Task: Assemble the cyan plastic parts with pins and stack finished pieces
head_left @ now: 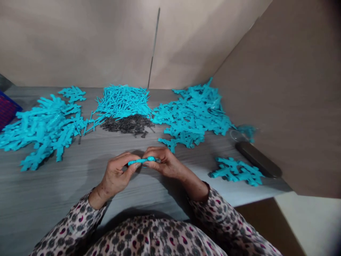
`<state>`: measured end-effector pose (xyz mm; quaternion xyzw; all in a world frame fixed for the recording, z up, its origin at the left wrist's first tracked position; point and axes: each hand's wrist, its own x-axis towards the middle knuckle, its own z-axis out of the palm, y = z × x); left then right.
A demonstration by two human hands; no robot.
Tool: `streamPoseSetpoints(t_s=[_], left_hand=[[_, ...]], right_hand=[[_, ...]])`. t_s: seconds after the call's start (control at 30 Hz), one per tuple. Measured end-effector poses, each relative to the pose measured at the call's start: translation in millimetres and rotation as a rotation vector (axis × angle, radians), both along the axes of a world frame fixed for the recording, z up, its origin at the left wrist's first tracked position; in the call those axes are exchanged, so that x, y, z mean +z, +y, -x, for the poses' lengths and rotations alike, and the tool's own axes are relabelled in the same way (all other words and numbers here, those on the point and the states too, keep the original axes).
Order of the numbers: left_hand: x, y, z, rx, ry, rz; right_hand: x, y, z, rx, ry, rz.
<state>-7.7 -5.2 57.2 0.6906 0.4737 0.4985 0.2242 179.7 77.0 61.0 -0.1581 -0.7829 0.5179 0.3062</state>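
A slim turquoise plastic piece (141,161) with a rounded bump is held level just above the table. My left hand (117,174) pinches its left end between thumb and fingers. On the other end, my right hand (166,163) is closed in a pinch, its fingertips almost meeting those of the left. Beyond the hands lies a heap of small dark pins (128,124). Behind that is a pile of thin turquoise sticks (124,101). The exact shape of the held piece is partly covered by my fingers.
Large turquoise piles of moulded parts lie at the left (42,124) and back right (194,112). A smaller group of turquoise parts (237,170) rests at the right, beside a dark elongated case (258,160). Panels wall the table's back and right; a blue-red basket (9,110) stands far left.
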Motion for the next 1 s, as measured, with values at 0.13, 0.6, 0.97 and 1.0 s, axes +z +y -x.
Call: streamPoseSetpoints(t_s=[0.13,0.6,0.97,1.0], left_hand=[[2.1,2,2,-0.014,-0.056,0.001],[-21.0,9,0,0.001,-0.534,0.405],[-27.0,7,-2,-0.092,-0.756,0.597],[-27.9,7,-3,-0.094,-0.760,0.597]], right_hand=[[6.2,-1,-3,-0.021,0.013,-0.082],[-5.6,-2,1,-0.203,-0.069,-0.152],[6.8,-14,1,-0.261,-0.083,-0.209],[6.7,-14,0,-0.259,-0.074,-0.224]])
